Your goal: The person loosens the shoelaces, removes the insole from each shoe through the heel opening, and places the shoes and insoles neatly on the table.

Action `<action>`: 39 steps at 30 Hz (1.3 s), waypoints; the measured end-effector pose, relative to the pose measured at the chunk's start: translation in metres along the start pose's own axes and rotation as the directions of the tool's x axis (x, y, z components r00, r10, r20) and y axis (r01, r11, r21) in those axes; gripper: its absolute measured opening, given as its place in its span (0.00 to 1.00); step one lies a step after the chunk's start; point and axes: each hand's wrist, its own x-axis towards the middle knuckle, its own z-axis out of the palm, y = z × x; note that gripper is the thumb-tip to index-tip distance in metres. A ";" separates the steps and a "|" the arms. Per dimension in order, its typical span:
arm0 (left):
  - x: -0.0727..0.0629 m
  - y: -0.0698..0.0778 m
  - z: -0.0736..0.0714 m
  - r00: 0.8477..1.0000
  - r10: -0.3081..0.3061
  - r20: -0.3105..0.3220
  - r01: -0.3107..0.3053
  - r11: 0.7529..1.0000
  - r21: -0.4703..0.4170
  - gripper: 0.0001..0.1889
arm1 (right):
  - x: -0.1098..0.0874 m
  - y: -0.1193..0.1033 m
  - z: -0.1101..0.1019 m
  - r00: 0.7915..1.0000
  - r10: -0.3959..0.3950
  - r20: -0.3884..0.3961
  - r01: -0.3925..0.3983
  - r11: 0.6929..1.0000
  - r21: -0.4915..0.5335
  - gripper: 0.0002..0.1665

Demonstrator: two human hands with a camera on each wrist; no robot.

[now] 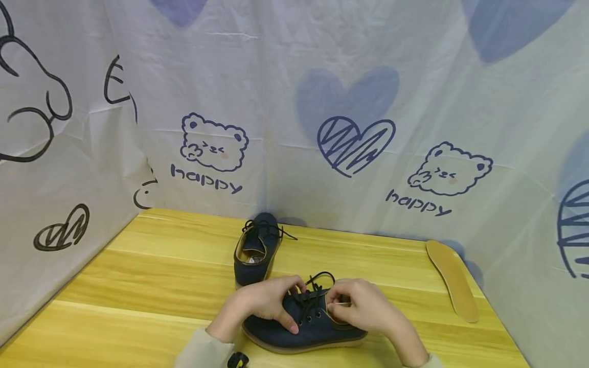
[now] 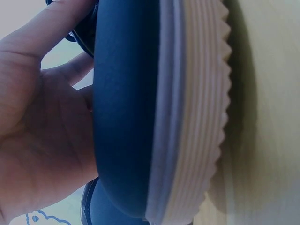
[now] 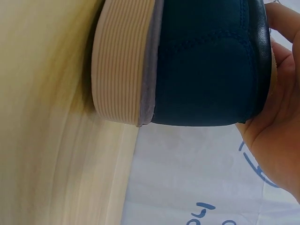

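A dark blue lace-up shoe (image 1: 317, 332) sits sideways on the wooden table, toe to the left. My left hand (image 1: 271, 301) grips its front part, thumb on the near side and fingers over the far side by the black laces (image 1: 309, 302). At the shoe's opening, my right hand (image 1: 363, 306) has its fingers curled, with the fingertips down inside the collar. A thin pale strip shows by those fingers; I cannot tell whether they pinch it. From the right wrist view, the heel (image 3: 206, 70) hides the fingertips. The ribbed sole (image 2: 197, 108) shows in the left wrist view.
The matching shoe (image 1: 250, 271) stands behind, toe toward the back curtain, its laces loose. A tan insole (image 1: 453, 281) lies at the right side of the table (image 1: 138, 286). A small black-and-yellow object (image 1: 238, 360) shows beside the left sleeve (image 1: 204, 350). Printed curtains enclose the back and sides.
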 end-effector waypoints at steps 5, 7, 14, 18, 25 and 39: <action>0.011 -0.021 0.003 0.999 0.039 0.012 -0.039 0.999 0.038 0.36 | 0.001 -0.001 -0.001 1.000 0.008 0.003 -0.008 1.000 0.012 0.08; 0.009 -0.017 0.002 1.000 0.027 0.009 -0.028 0.999 0.023 0.35 | 0.001 -0.002 -0.002 1.000 0.010 0.008 -0.010 1.000 0.017 0.07; -0.006 0.009 -0.003 0.999 -0.041 -0.004 0.041 0.999 -0.002 0.33 | 0.003 -0.006 -0.006 0.999 -0.027 0.017 0.028 0.999 -0.042 0.04; -0.006 0.011 -0.004 0.999 -0.049 -0.002 0.049 0.999 0.003 0.32 | 0.003 -0.007 -0.007 0.999 -0.034 0.017 0.035 0.996 -0.078 0.03; -0.004 0.010 -0.003 0.999 -0.050 0.004 0.050 0.999 0.002 0.31 | 0.002 -0.009 -0.008 1.000 -0.028 0.007 0.029 0.992 -0.122 0.03; -0.004 0.012 -0.003 0.999 -0.049 0.005 0.049 0.999 -0.005 0.31 | 0.002 -0.009 -0.007 0.999 -0.032 -0.033 0.026 0.985 -0.170 0.03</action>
